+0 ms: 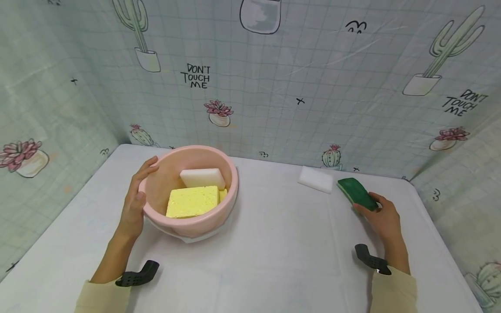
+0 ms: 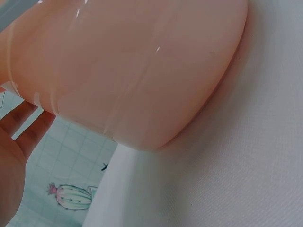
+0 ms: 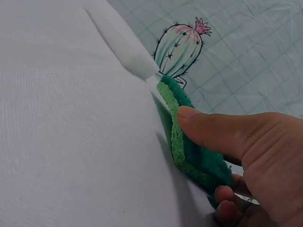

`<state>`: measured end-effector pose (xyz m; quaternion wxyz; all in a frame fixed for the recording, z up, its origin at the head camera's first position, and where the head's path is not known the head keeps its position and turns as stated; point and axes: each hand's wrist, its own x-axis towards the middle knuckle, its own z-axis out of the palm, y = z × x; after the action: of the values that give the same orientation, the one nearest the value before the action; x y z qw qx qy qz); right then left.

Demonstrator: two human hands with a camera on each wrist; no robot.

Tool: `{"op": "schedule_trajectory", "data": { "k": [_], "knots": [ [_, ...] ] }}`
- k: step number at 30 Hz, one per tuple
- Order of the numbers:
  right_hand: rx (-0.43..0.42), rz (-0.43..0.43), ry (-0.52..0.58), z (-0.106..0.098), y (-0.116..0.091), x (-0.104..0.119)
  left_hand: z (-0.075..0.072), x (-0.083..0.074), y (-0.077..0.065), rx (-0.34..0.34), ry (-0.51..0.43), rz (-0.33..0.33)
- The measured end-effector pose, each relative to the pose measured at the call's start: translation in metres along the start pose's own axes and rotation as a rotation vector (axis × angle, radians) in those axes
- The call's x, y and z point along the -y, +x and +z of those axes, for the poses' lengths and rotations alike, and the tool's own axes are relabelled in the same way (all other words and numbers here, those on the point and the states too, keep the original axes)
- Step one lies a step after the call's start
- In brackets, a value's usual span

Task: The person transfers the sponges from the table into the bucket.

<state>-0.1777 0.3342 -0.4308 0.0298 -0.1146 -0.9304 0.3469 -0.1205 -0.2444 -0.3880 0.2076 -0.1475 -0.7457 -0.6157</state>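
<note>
At the left of the head view, my left hand grips the side of a pink bowl, fingers and thumb around its rim. In the left wrist view, fingers touch the bowl's outer wall. A yellow sponge and a white sponge block lie inside, with another yellow piece partly hidden. My right hand pinches a green scouring sponge between thumb and fingers. In the right wrist view, the sponge is tilted, its darker green face under the thumb.
A flat white sponge block lies on the white table, left of the green sponge. Behind and beside the table hangs a patterned cloth. A pale edge shows beneath the bowl's front.
</note>
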Motion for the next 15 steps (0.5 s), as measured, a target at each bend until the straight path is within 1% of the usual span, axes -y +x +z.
{"op": "schedule_trajectory", "data": {
  "k": [6,12,15],
  "knots": [
    [0.001,-0.048,0.029,0.0,0.0,-0.007,0.001,0.0,0.001,0.002,-0.045,0.048],
    [-0.035,-0.087,0.032,0.003,0.002,-0.014,0.001,-0.001,0.001,-0.003,-0.02,0.014],
    [-0.049,-0.074,0.032,0.003,0.002,-0.016,0.002,0.0,0.001,-0.001,-0.01,0.009]
  ]
}}
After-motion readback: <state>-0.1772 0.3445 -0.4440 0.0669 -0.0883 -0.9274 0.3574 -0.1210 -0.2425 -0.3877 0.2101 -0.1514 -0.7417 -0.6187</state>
